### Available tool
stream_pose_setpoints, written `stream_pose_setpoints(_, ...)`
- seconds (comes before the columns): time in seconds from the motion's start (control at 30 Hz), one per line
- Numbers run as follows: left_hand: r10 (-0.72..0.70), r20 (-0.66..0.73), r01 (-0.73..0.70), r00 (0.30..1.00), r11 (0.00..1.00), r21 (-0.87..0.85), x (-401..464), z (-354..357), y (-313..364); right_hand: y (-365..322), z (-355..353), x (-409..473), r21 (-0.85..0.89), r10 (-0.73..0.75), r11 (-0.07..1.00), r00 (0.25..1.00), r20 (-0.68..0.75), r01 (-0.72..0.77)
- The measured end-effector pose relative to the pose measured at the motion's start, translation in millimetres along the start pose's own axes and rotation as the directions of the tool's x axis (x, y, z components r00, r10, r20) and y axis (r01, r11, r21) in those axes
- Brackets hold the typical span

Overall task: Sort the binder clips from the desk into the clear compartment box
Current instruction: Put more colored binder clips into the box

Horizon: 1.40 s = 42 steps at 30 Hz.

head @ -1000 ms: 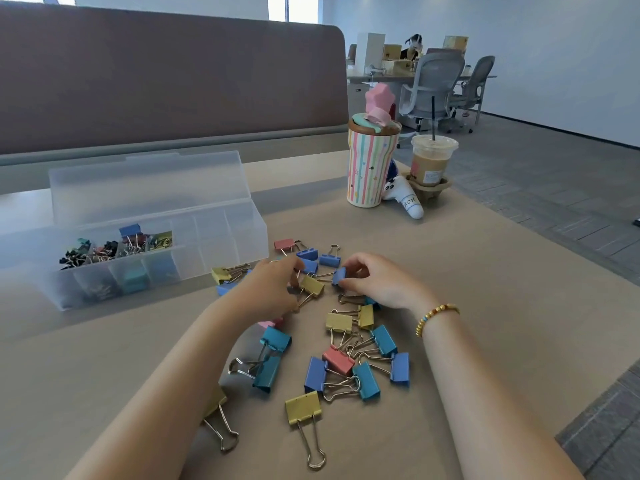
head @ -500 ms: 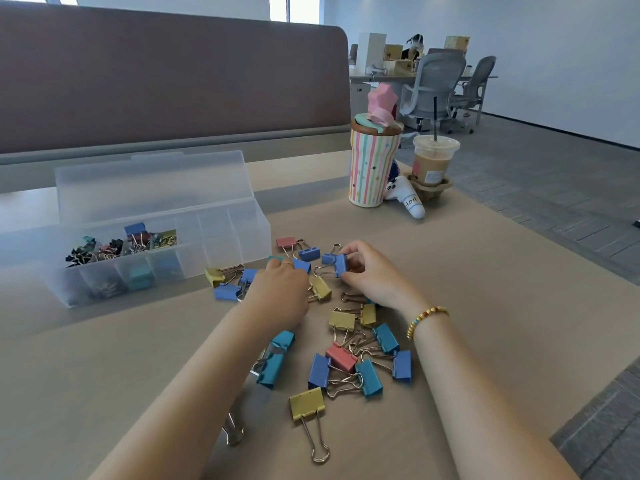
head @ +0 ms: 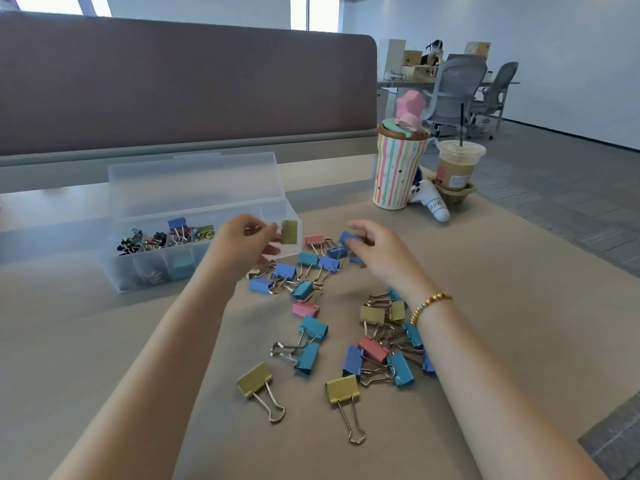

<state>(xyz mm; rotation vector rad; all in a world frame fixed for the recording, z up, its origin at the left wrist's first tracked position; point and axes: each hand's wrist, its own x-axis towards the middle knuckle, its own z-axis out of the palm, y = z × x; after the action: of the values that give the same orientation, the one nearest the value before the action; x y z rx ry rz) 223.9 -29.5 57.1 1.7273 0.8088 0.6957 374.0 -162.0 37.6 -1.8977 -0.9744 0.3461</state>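
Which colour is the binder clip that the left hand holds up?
Yellow binder clip, pinched by the left hand; head view.

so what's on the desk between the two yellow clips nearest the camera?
Head view: nothing. Bare desk separates the left yellow clip from the right yellow clip; their wire handles point toward the camera and do not cross the gap.

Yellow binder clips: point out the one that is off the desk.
The yellow clip pinched in the left hand, lifted beside the clear box. The other yellow ones lie on the desk.
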Motion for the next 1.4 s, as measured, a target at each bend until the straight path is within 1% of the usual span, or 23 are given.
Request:
stream_pose_setpoints(0.03,-0.062,-0.014,0.058,0.998,0.978,-0.200,-0.4,-6.0,0.1,-8.4,4.3,2.9,0.064,0.008,0.998,1.000,0.016,-0.009)
stream_pose_setpoints(0.07,-0.116,-0.006,0.105,0.993,0.914,-0.391,-0.9,-11.5,0.0,-17.3,10.0,6.5,0.114,0.018,0.993,0.999,0.052,-0.024)
stream_pose_setpoints(0.1,-0.146,0.003,0.126,0.989,0.840,-0.527,-1.3,-15.9,0.1,-27.3,16.9,9.9,0.150,0.019,0.988,0.994,0.103,-0.035)
stream_pose_setpoints(0.13,-0.159,-0.008,0.123,0.987,0.798,-0.590,-0.4,-19.4,-0.7,-36.9,25.1,13.6,0.175,0.008,0.984,0.987,0.160,-0.037)
stream_pose_setpoints(0.17,-0.158,-0.030,0.109,0.987,0.791,-0.601,1.3,-22.3,-1.4,-46.7,34.5,17.3,0.191,-0.013,0.981,0.977,0.211,-0.028)
stream_pose_setpoints(0.23,-0.124,-0.080,0.058,0.989,0.825,-0.563,7.7,-28.5,-3.9,-64.5,53.6,25.7,0.184,-0.059,0.983,0.964,0.260,0.011)
stream_pose_setpoints(0.3,-0.093,-0.129,0.023,0.987,0.885,-0.465,16.2,-38.4,-6.4,-80.0,69.6,36.4,0.156,-0.097,0.986,0.961,0.259,0.058)
stream_pose_setpoints(0.37,-0.032,-0.176,-0.022,0.984,0.954,-0.297,24.1,-53.3,-8.3,-90.3,81.6,47.6,0.120,-0.124,0.988,0.959,0.255,0.096)
stream_pose_setpoints(0.4,0.013,-0.187,-0.049,0.982,0.981,-0.186,28.8,-61.5,-10.1,-93.4,86.6,53.2,0.107,-0.135,0.988,0.958,0.255,0.110)
stream_pose_setpoints(0.47,0.086,-0.152,-0.086,0.985,0.996,0.005,36.8,-76.3,-12.3,-97.8,95.1,62.8,0.084,-0.152,0.987,0.953,0.260,0.134)
stream_pose_setpoints(0.53,0.116,-0.083,-0.105,0.990,0.986,0.127,43.6,-86.4,-13.3,-103.3,104.0,70.3,0.067,-0.168,0.986,0.948,0.269,0.155)
stream_pose_setpoints(0.57,0.118,-0.065,-0.106,0.991,0.981,0.160,47.6,-90.4,-14.0,-106.6,108.6,74.4,0.061,-0.173,0.985,0.950,0.261,0.162)
stream_pose_setpoints(0.6,0.110,-0.065,-0.100,0.992,0.983,0.152,51.5,-94.2,-15.4,-109.5,113.0,78.9,0.060,-0.174,0.985,0.954,0.242,0.165)
stream_pose_setpoints(0.7,0.056,-0.131,-0.052,0.990,0.998,0.031,61.2,-105.7,-18.5,-113.8,120.9,96.4,0.049,-0.153,0.988,0.977,0.148,0.147)
stream_pose_setpoints(0.73,0.052,-0.161,-0.048,0.986,0.998,0.026,65.0,-109.8,-20.5,-113.6,121.7,103.0,0.023,-0.145,0.989,0.983,0.114,0.143)
stream_pose_setpoints(0.8,0.064,-0.208,-0.055,0.976,0.997,0.049,72.8,-116.3,-23.8,-111.1,123.2,115.5,-0.088,-0.136,0.986,0.987,0.085,0.143)
stream_pose_setpoints(0.97,0.075,-0.247,-0.041,0.966,0.989,0.139,87.5,-117.5,-31.7,-108.4,144.1,128.1,-0.403,-0.035,0.907,0.974,0.225,0.125)
stream_pose_setpoints(1.07,0.079,-0.257,-0.040,0.963,0.987,0.153,91.5,-114.7,-35.6,-108.7,159.3,126.6,-0.533,-0.031,0.832,0.972,0.233,0.154)
stream_pose_setpoints(1.2,0.084,-0.297,-0.040,0.951,0.988,0.151,94.6,-118.5,-39.8,-111.8,169.9,120.0,-0.589,-0.109,0.779,0.972,0.207,0.213)
stream_pose_setpoints(1.27,0.096,-0.307,-0.043,0.947,0.984,0.173,95.4,-121.5,-41.5,-112.2,173.4,119.0,-0.590,-0.127,0.776,0.972,0.199,0.222)
stream_pose_setpoints(1.4,0.104,-0.302,-0.044,0.947,0.979,0.200,94.4,-124.2,-43.6,-108.4,175.1,123.2,-0.558,-0.013,0.813,0.963,0.268,0.166)
